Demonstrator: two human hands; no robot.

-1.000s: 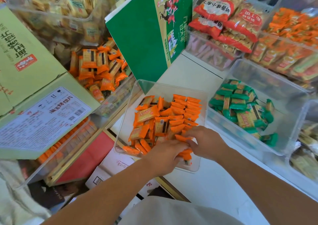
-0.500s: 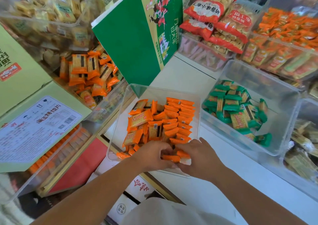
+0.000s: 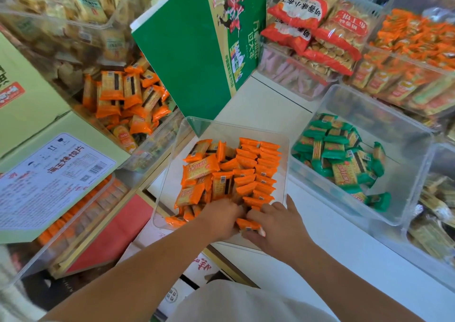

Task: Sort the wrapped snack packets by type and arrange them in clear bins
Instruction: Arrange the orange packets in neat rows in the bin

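A clear bin [image 3: 286,164] on the white counter holds several orange snack packets [image 3: 256,169], some lined up in a row on its right side, others loose on the left. My left hand [image 3: 221,219] and my right hand [image 3: 278,225] are together at the bin's near edge. Both have fingers curled onto orange packets at the near end of the row. To the right, a second clear bin [image 3: 416,164] holds several green snack packets [image 3: 339,159].
A tall green box [image 3: 192,58] stands behind the orange bin. More bins of orange packets [image 3: 123,95] and pale packets sit at left, red biscuit bags [image 3: 317,26] and further bins at right. A pale green carton [image 3: 49,169] lies at left.
The view has shifted slightly. Both hands stay at the bin's near edge, working the near end of the orange row; they have drawn closer together over the packets.
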